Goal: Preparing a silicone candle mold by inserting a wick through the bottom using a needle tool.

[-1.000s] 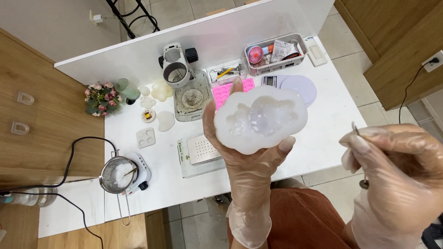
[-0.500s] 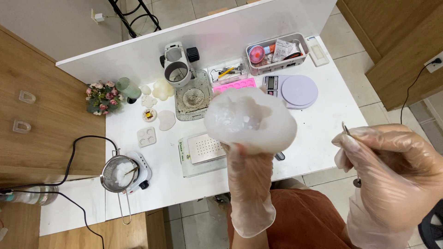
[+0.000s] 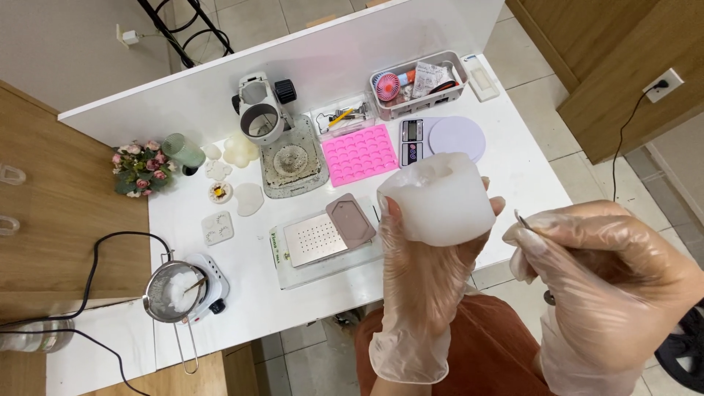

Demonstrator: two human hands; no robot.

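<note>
My gloved left hand (image 3: 419, 282) holds up a white translucent silicone mould (image 3: 438, 198), gripped from below with fingers around its sides, over the table's near edge. My gloved right hand (image 3: 601, 282) is closed on a thin metal tool (image 3: 522, 219) whose tip pokes out above the fingers, a little to the right of the mould and apart from it.
The white table (image 3: 249, 293) carries a pink mould tray (image 3: 359, 152), a digital scale (image 3: 445, 137), a basket of supplies (image 3: 418, 81), a perforated metal plate (image 3: 315, 238), small white moulds, a flower pot (image 3: 138, 167) and a melting pot on a small burner (image 3: 176, 290).
My left hand has turned the white mould, so its smooth side wall now faces the camera instead of its lumpy face. My right hand stays close beside it with the tool.
</note>
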